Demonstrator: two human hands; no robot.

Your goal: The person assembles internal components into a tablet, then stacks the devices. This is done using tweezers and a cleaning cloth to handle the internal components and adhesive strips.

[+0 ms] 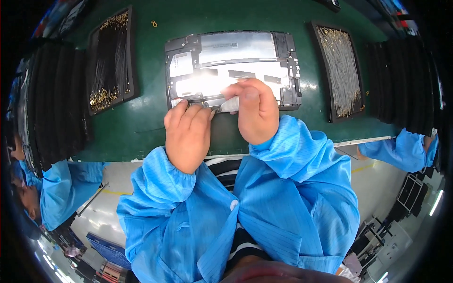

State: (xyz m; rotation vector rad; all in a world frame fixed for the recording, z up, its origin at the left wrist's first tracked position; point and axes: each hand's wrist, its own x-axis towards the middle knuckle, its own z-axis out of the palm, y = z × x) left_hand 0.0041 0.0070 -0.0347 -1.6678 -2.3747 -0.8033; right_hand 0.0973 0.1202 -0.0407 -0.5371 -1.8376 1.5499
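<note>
left hand (187, 134) pinning open tablet chassis (233, 68) on green worktop (141, 122), steadying it; right hand (256, 111) pinching white strip (230, 105) against its lower edge.

On the green table (141, 127) to your left sits a black tray of gold-tipped wires (112, 61); to your right, another tray of pale wires (340, 70). Black stacked trays (56, 99) flank both ends, and blue-sleeved co-workers (406, 151) stand nearby.
</note>
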